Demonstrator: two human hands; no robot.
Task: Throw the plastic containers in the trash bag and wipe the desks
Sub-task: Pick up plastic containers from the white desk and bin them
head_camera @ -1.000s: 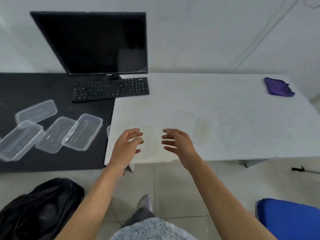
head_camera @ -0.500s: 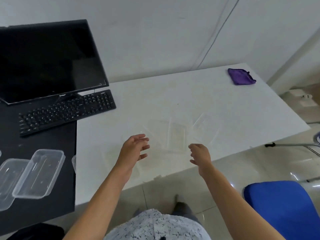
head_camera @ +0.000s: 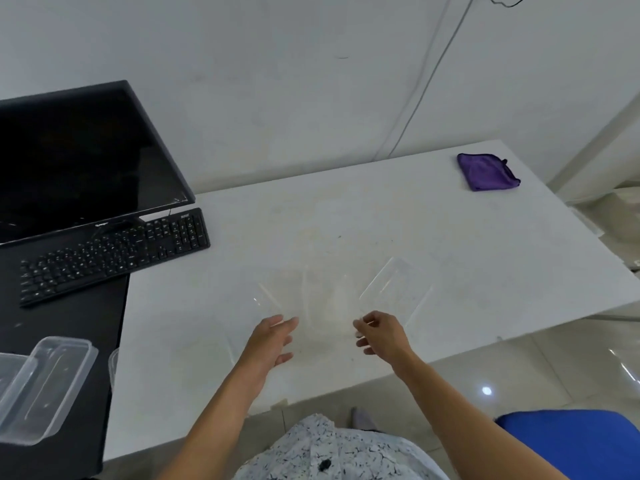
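1. A patterned shirt [head_camera: 329, 452] fills the bottom edge. A blue chair [head_camera: 568, 441] stands on the tiled floor at lower right, well apart from the arms.
2. Both bare forearms reach forward over the near edge of the white worktop [head_camera: 346, 220], which runs at a slant from lower left to the right.
3. On the black worktop [head_camera: 69, 323], which butts against the white one's left edge, two clear tubs [head_camera: 45, 386] overlap close to its near edge. The left one is cut off by the frame.
4. The left hand [head_camera: 273, 344] is spread with its fingers fairly straight. Its fingertips are at the near rim of the clear containers [head_camera: 277, 299] grouped in the middle of the white worktop, a little back from the near edge.
5. The right hand [head_camera: 381, 336] has curled fingers. Thumb and forefinger sit at the near corner of the rightmost container [head_camera: 398, 292]. The plastic is too transparent to tell whether they pinch it.
6. A gap of bare surface lies between the two hands, with the faint middle container beyond it.
7. Further back on the left, a black keyboard [head_camera: 114, 254] lies across the seam, its right end on the white surface. A dark monitor [head_camera: 79, 157] leans behind it.
8. A wide stretch of white surface separates the containers from the purple cloth [head_camera: 486, 171], which is folded near the far right corner.
9. Behind the far edge is a white wall with a thin cable [head_camera: 426, 81] running down it.
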